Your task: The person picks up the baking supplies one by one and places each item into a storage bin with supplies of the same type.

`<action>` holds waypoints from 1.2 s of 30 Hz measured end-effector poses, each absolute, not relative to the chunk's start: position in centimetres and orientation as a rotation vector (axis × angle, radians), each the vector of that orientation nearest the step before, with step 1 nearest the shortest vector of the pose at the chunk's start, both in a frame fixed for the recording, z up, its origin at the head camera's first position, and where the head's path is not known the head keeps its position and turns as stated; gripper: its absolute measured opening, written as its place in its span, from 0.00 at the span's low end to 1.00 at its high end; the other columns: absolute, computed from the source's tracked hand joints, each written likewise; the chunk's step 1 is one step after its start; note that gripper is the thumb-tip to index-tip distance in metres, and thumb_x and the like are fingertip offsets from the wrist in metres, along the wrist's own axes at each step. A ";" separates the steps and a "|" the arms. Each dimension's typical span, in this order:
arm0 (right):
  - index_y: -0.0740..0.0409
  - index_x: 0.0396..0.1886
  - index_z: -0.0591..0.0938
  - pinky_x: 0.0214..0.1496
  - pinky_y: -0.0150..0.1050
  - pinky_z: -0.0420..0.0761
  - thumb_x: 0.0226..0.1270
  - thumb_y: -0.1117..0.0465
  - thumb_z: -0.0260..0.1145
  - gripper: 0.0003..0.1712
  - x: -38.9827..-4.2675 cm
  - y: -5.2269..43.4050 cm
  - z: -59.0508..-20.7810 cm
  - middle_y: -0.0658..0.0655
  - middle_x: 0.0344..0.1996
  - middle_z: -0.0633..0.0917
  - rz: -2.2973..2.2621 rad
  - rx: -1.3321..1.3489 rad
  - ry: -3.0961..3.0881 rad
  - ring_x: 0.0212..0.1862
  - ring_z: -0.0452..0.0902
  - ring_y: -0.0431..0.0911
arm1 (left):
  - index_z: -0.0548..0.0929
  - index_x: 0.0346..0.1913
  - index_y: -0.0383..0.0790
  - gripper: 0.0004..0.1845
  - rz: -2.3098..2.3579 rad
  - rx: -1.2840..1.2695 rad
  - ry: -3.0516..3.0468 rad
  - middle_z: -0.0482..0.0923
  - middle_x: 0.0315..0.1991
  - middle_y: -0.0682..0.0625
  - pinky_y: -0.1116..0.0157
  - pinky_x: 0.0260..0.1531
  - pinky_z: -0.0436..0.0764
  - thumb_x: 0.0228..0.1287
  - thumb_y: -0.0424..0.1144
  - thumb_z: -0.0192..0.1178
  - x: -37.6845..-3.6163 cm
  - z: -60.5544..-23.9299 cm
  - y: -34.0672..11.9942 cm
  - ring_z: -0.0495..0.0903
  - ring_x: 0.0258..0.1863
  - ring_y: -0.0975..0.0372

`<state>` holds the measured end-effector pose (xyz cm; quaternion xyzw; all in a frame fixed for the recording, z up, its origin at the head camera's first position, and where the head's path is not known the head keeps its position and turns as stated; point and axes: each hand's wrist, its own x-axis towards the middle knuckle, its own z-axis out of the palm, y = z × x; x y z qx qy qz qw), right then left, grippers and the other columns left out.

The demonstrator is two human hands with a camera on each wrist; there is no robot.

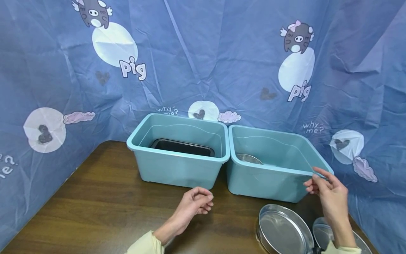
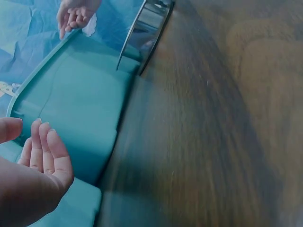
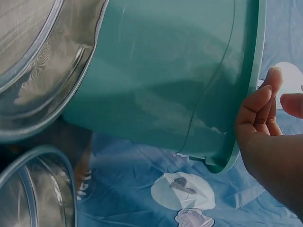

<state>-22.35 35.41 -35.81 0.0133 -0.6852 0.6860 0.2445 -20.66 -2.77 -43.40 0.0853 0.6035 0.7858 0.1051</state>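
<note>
My left hand [image 1: 193, 204] hovers over the table in front of the gap between two teal bins, fingers loosely curved and holding nothing. My right hand [image 1: 331, 195] is by the front right corner of the right bin [image 1: 266, 181], also holding nothing; whether a finger touches the rim is unclear. Below it a round metal sieve [image 1: 283, 229] lies on the table, with a second round metal piece [image 1: 323, 233] partly hidden behind my right wrist. Inside the right bin a round metal rim [image 1: 250, 158] shows. The left bin [image 1: 174, 167] contains a black rectangular baking pan [image 1: 184, 147].
Both bins stand side by side at the back of the brown wooden table [image 1: 95, 208]. A blue printed cloth [image 1: 196, 53] hangs behind and at the sides. The round metal pieces occupy the table's front right.
</note>
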 end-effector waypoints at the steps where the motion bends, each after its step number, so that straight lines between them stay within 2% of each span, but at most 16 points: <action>1: 0.50 0.50 0.84 0.27 0.28 0.82 0.78 0.69 0.60 0.12 -22.4 35.5 -35.8 0.51 0.21 0.87 1.865 0.022 -1.875 0.21 0.82 0.39 | 0.78 0.52 0.30 0.14 2.316 0.254 1.775 0.83 0.33 0.49 0.66 0.36 0.81 0.72 0.37 0.64 -20.6 -43.4 -2.6 0.81 0.32 0.61; 8: 0.54 0.53 0.81 0.27 0.28 0.81 0.79 0.68 0.59 0.10 -22.5 35.9 -36.0 0.50 0.21 0.87 1.812 -0.068 -1.890 0.20 0.81 0.39 | 0.79 0.51 0.31 0.13 2.305 0.267 1.738 0.84 0.33 0.48 0.67 0.36 0.81 0.72 0.36 0.63 -20.3 -43.7 -1.4 0.82 0.31 0.61; 14: 0.52 0.52 0.81 0.25 0.27 0.79 0.79 0.68 0.59 0.11 -22.7 36.8 -35.9 0.49 0.20 0.86 1.786 -0.165 -1.877 0.19 0.80 0.38 | 0.79 0.50 0.32 0.12 2.304 0.270 1.704 0.84 0.32 0.48 0.68 0.34 0.81 0.71 0.35 0.64 -20.1 -44.2 0.0 0.81 0.30 0.62; 21: 0.56 0.55 0.79 0.24 0.26 0.78 0.79 0.69 0.58 0.11 -23.1 37.6 -35.8 0.49 0.18 0.86 1.782 -0.237 -1.831 0.18 0.80 0.38 | 0.79 0.50 0.32 0.11 2.300 0.282 1.671 0.83 0.32 0.49 0.69 0.34 0.80 0.71 0.35 0.63 -19.7 -44.8 1.1 0.81 0.30 0.62; 36: 0.50 0.50 0.78 0.21 0.27 0.79 0.79 0.67 0.58 0.08 -23.9 39.3 -35.6 0.49 0.16 0.85 1.833 -0.375 -1.762 0.15 0.79 0.38 | 0.81 0.48 0.34 0.09 2.298 0.213 1.609 0.84 0.30 0.50 0.70 0.31 0.80 0.69 0.35 0.64 -19.1 -45.3 3.2 0.81 0.28 0.64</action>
